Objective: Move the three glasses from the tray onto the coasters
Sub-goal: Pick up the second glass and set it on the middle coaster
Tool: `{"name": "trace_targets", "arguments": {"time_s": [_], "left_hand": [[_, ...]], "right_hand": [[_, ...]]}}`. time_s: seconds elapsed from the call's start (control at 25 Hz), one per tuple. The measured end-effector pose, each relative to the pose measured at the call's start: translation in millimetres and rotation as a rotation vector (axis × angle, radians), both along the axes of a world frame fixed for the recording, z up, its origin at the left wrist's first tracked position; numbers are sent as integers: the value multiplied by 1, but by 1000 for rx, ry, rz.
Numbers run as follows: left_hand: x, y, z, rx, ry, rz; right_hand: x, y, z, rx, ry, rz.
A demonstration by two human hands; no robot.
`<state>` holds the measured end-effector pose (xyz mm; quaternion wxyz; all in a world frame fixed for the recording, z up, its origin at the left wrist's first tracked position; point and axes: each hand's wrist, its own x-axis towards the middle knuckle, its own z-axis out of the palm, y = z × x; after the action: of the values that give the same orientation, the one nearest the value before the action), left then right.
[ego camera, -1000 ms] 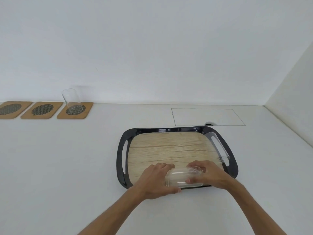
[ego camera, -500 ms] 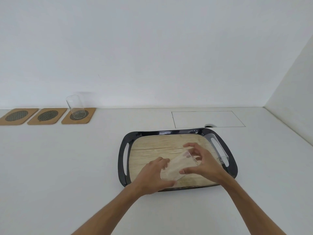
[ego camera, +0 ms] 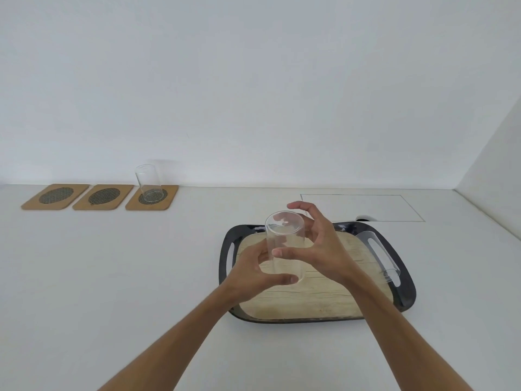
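A clear glass (ego camera: 285, 244) is held upright above the tray's left part. My left hand (ego camera: 253, 273) grips its lower part, and my right hand (ego camera: 318, 244) touches its right side with the fingers spread. The tray (ego camera: 225, 266) is black-rimmed with a wood-look floor. Another clear glass (ego camera: 379, 256) lies on its side along the tray's right handle. Three cork coasters sit at the back left: the left one (ego camera: 56, 196) and the middle one (ego camera: 103, 196) are bare, and the right one (ego camera: 169, 200) bears an upright glass (ego camera: 148, 182).
A white counter runs to a white back wall and a side wall at the right. A thin rectangular outline (ego camera: 362, 207) is marked in the counter behind the tray, with a small round hole (ego camera: 365, 218) at its near edge.
The glass lay on its side at the tray's near edge under both hands. It has been lifted and turned upright, and now it is higher and farther back.
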<state>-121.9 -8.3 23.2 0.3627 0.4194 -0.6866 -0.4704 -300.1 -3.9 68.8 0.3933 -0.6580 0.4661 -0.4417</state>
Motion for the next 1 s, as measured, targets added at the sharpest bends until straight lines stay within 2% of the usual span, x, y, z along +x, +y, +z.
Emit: {"name": "trace_targets", "arguments": {"time_s": [0.2, 0.36, 0.6, 0.84, 1.0], "left_hand": [[30, -1, 12, -53, 111, 94], [58, -9, 15, -120, 134, 201], [106, -24, 18, -245, 28, 333], [157, -37, 13, -287, -62, 377], [198, -48, 16, -268, -48, 362]], "right_hand": [[33, -6, 13, -21, -30, 60], [64, -11, 14, -53, 59, 63], [118, -22, 2, -66, 32, -153], [169, -40, 0, -47, 35, -112], [208, -54, -5, -33, 47, -40]]}}
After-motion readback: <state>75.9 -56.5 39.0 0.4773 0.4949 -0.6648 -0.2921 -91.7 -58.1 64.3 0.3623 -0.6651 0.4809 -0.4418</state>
